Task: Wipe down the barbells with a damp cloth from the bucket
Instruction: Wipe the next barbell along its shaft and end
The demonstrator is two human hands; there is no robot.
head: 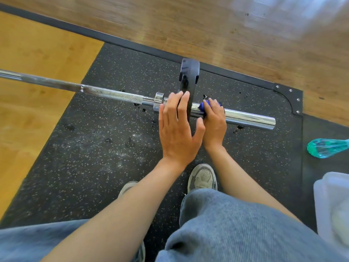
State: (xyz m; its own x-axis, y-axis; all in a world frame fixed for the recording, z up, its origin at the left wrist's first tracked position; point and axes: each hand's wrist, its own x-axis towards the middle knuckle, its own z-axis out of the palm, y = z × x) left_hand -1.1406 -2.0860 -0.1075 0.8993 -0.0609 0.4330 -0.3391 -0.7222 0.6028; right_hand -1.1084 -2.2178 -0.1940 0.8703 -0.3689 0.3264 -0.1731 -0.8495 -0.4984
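Observation:
A steel barbell (113, 94) lies across a black speckled rubber mat, with one black weight plate (189, 76) standing on its chrome sleeve (249, 118). My left hand (176, 127) rests flat against the near side of the plate, fingers spread and straight. My right hand (214, 121) is wrapped over the sleeve just right of the plate, pressing a blue cloth (203, 105) onto the metal. Only a small bunch of the cloth shows above my fingers.
A pale translucent bucket (332, 203) stands at the right edge. A teal plastic bottle (324, 148) lies on the mat beyond it. My grey shoes (202, 176) and blue jeans fill the foreground. Wooden flooring surrounds the mat, with a black metal corner bracket (290, 95).

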